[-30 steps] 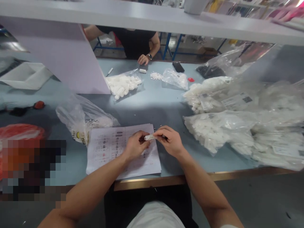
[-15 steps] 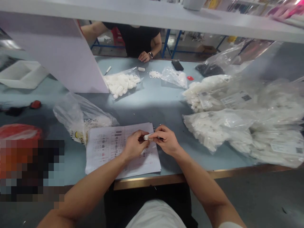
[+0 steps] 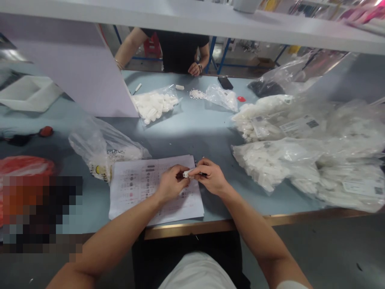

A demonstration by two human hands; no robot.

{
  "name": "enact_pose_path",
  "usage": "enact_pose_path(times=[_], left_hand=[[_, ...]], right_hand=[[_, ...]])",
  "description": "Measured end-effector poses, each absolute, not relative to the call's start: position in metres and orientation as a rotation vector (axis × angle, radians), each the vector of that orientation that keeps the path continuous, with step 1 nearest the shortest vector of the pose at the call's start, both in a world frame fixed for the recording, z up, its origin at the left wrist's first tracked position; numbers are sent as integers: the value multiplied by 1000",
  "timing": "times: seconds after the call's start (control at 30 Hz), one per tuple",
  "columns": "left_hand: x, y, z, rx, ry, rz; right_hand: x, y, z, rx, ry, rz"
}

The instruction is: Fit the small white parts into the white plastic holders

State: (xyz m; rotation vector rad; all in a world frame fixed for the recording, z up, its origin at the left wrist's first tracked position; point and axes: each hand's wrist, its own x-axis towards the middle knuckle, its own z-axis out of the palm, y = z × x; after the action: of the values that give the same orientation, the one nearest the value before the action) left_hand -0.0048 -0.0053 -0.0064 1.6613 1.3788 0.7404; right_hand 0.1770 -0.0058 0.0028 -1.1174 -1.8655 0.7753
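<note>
Blue-grey bench [image 3: 195, 138] | front: printed sheets [image 3: 135, 190] | right: bagged white pieces [image 3: 267, 164] | far side: black phone [image 3: 225, 83], white bits [image 3: 197, 94]

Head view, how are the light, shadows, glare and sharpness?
Head view: the table is brightest midway, darker toward the papers; head view: glints on the clear bags at right; head view: the papers' print and the white piece between left hand and right hand look soft; head view: a mosaic patch covers part of the lower left.

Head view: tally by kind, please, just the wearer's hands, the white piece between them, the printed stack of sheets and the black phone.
Hands: 2 (left hand, right hand)
White piece: 1
Stack of sheets: 1
Black phone: 1
Total: 5
</note>
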Motion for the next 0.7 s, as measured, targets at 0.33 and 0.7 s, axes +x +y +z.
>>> enact_pose_path(times=[0.33, 0.7], left_hand=[[-4, -6, -3, 1638, 1348, 739], [-6, -7, -14, 1752, 1336, 731]], right_hand=[[178, -6, 1, -1174, -1865, 843], [176, -2, 14, -1345, -1800, 1101]])
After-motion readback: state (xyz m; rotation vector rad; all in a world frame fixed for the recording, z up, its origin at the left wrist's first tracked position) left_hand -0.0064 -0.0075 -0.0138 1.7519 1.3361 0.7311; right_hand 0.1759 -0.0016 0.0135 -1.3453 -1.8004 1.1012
